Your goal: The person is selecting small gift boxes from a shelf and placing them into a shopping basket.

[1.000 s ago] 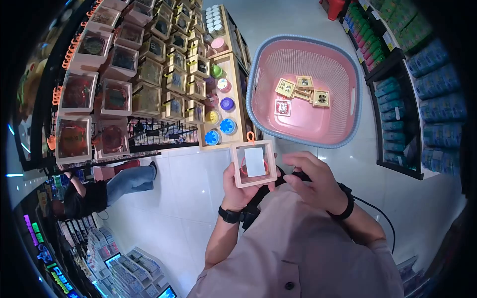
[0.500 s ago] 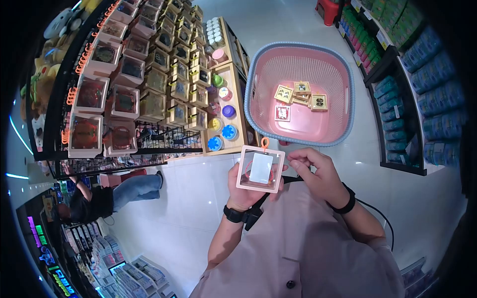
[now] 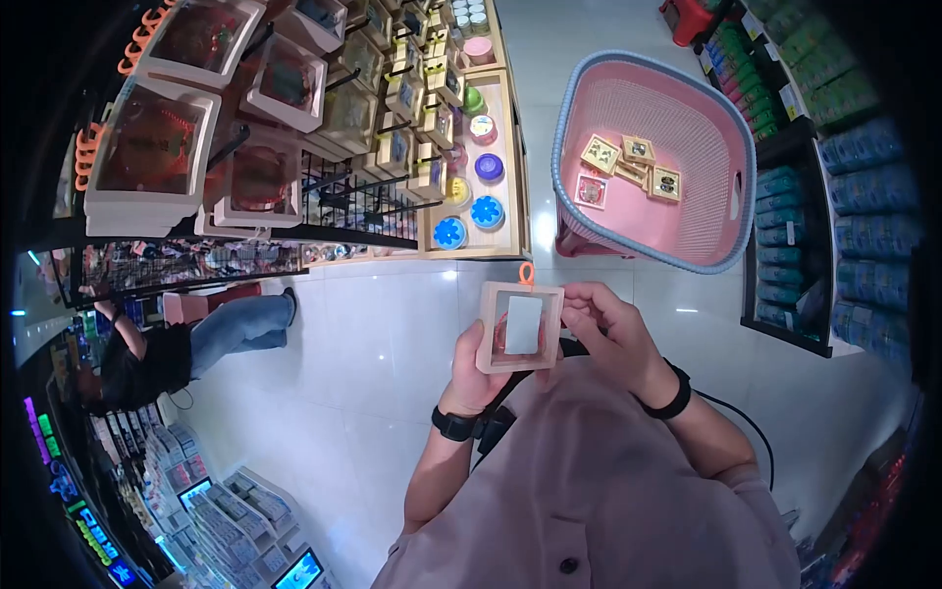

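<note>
A pale pink square display box (image 3: 487,339) with a clear window and an orange hanging loop is in front of my chest. Behind the window are a whitish card and a red ring-shaped item, perhaps a bracelet. My left hand (image 3: 471,373) grips the box by its left side and lower edge. Against its upper right edge are the bent fingers of my right hand (image 3: 618,334), thumb and index closed on it. Beyond my hands, a pink basket with a blue rim (image 3: 721,250) contains several small framed boxes (image 3: 601,154).
A rack of hanging display boxes (image 3: 147,147) rises on the left. Beside it, a wooden tray (image 3: 505,221) carries blue, purple and yellow lidded jars. Shelves of bottles (image 3: 780,231) line the right side. A person in jeans (image 3: 240,329) stands at the far left.
The display box has tilted, showing more of its side, and my right fingers have come in against its edge. My view has shifted, moving the basket right and the rack closer.
</note>
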`<state>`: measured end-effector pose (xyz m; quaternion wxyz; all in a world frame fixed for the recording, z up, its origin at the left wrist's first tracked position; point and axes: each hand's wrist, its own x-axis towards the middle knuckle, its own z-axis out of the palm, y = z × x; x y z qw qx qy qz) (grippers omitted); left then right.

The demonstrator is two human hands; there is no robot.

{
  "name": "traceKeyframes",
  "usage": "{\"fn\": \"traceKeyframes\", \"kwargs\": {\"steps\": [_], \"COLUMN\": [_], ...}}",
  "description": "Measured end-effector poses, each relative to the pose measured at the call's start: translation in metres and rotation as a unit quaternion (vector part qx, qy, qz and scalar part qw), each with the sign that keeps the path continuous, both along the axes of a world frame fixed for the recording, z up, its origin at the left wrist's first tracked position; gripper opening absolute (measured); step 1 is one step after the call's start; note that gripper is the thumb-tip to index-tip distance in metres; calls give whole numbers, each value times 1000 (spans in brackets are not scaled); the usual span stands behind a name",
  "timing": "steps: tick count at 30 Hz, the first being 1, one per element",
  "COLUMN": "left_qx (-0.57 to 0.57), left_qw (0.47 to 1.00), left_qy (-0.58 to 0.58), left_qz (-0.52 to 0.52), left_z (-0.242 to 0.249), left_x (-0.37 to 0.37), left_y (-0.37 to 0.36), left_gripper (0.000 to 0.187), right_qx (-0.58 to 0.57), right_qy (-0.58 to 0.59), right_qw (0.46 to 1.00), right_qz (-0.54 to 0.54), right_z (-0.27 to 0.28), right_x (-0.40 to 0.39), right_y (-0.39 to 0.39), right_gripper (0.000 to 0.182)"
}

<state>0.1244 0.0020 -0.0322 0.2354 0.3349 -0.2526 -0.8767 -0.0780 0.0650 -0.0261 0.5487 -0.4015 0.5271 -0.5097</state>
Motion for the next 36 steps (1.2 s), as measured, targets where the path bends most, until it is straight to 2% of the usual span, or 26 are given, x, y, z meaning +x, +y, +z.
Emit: {"fn": "traceKeyframes", "kwargs": {"steps": [1, 4, 5, 7, 8, 9, 11, 12, 16, 19, 22, 23, 24, 29, 36], "left_qx": [-18, -138, -140, -248, -303, -399, -575, -656, -689, -672, -560, -533, -518, -462, -455], "left_qw": [994, 982, 984, 947, 919, 874, 750, 671, 619, 648, 770, 800, 813, 857, 865], "left_qy": [100, -19, -20, -115, -160, -215, -283, -309, -335, -319, -269, -233, -219, -161, -85], "left_qz": [-51, -127, -112, -170, -195, -176, -164, -155, -174, -162, -144, -143, -150, -165, -195], "left_z": [-8, -5, 1, 15, 18, 20, 19, 22, 48, 55, 53, 44, 43, 39, 38], "left_x": [12, 21, 24, 29, 32, 31, 29, 28, 28, 36, 46, 51, 52, 46, 28], "left_y": [-7, -23, -28, -42, -47, -48, -53, -55, -52, -47, -44, -43, -42, -36, -28], "left_gripper": [84, 82, 74, 71, 71, 79, 82, 84, 87, 83, 74, 65, 64, 61, 76], "right_qx": [11, 78, 107, 92, 81, 72, 51, 51, 50, 72, 67, 56, 50, 52, 39], "right_qy": [-6, -35, -49, -72, -83, -103, -147, -132, -105, -110, -172, -186, -188, -184, -189], "right_qw": [1000, 996, 992, 991, 990, 989, 983, 985, 980, 974, 957, 953, 953, 952, 953], "right_qz": [-7, -36, -48, -67, -76, -83, -96, -102, -162, -186, -222, -231, -231, -240, -232], "right_z": [-3, 5, 9, 12, 12, 12, 11, 12, 19, 27, 30, 31, 33, 36, 37], "right_x": [8, 27, 33, 46, 51, 55, 66, 72, 85, 77, 75, 76, 77, 71, 51], "right_y": [-1, -7, -8, -8, -9, -8, -3, -1, 0, 2, 3, 2, 1, 11, 29], "right_gripper": [31, 37, 39, 43, 44, 43, 41, 41, 35, 30, 30, 30, 30, 29, 31]}}
